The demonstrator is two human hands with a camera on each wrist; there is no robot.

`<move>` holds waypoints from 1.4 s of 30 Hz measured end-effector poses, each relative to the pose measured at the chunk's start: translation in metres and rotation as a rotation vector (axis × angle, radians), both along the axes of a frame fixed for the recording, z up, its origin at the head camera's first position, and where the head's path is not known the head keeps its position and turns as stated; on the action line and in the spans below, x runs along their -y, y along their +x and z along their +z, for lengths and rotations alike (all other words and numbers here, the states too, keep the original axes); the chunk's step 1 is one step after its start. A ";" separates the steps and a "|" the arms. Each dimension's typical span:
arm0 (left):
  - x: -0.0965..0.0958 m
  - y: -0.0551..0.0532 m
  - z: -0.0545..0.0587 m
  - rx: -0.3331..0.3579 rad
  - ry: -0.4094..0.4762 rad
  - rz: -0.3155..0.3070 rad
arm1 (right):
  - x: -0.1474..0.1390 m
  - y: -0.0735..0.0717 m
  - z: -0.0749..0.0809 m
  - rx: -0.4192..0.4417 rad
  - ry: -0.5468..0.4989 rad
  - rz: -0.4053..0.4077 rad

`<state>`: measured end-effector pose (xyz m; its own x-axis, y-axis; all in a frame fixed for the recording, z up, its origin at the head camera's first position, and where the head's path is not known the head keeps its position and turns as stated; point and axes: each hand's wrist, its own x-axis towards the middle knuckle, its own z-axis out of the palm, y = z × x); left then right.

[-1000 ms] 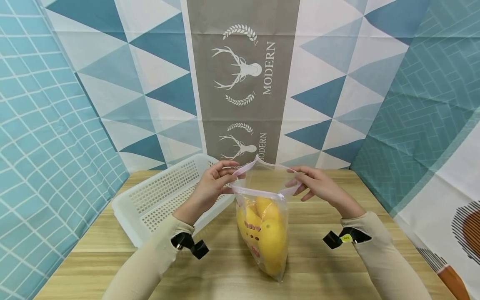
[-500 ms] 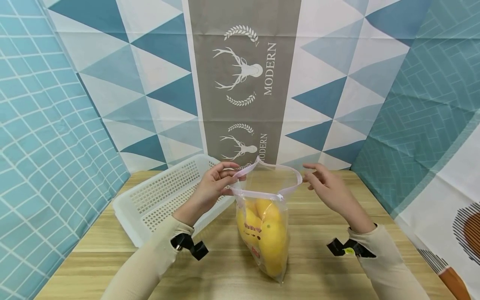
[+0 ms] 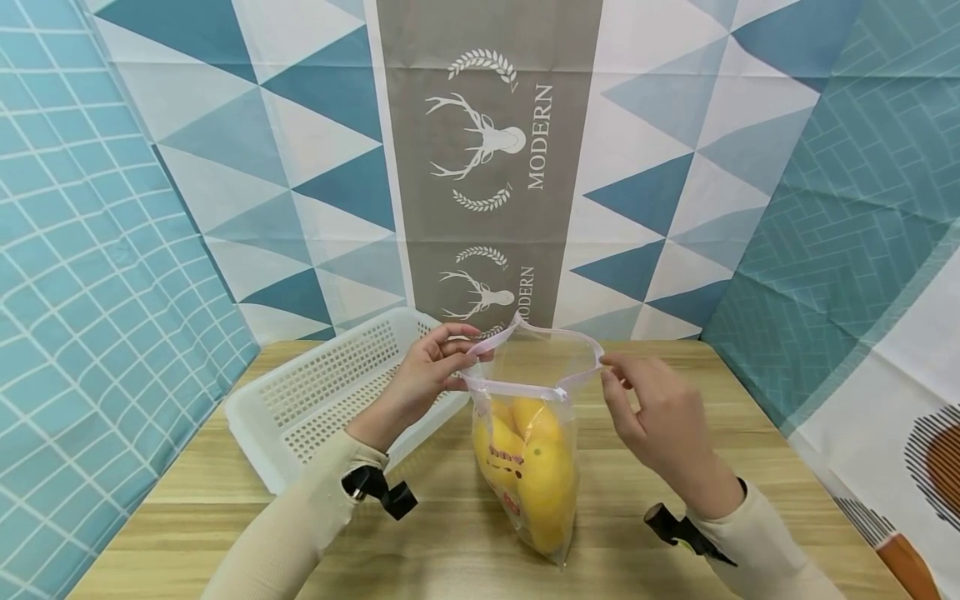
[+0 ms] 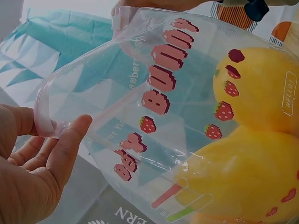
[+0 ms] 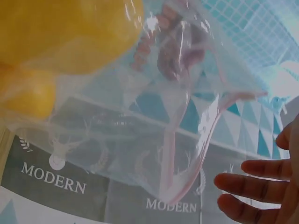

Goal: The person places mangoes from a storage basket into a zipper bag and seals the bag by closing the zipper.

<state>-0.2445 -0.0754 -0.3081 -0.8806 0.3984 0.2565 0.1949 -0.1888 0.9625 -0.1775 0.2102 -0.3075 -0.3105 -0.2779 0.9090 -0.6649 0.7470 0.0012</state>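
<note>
A clear slider zip bag with pink lettering and strawberry prints stands on the table, its lilac zip mouth spread wide. Several large yellow fruits fill its lower part; their exact kind is unclear. My left hand pinches the left side of the bag's rim between thumb and fingers, as the left wrist view also shows. At the rim's right corner is my right hand, fingers bent in the head view. In the right wrist view those fingers look loosely spread and apart from the plastic.
Behind my left forearm lies a white perforated plastic basket, tilted at an angle on the wooden table. Patterned cloths hang at the back and both sides. A black camera strap sits on each wrist.
My right hand has come off the right side of the bag's mouth, pulled back, then turned over beside the rim. The left hand keeps its hold, and the bag has stayed in place.
</note>
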 end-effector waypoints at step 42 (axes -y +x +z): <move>0.001 -0.013 0.010 -0.070 -0.282 0.031 | 0.034 0.009 -0.014 -0.246 0.215 0.050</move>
<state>-0.2572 -0.0759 -0.2980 -0.8776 0.4356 0.2001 0.2641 0.0912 0.9602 -0.1690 0.1766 -0.3216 -0.0701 -0.4812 0.8738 -0.6609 0.6786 0.3206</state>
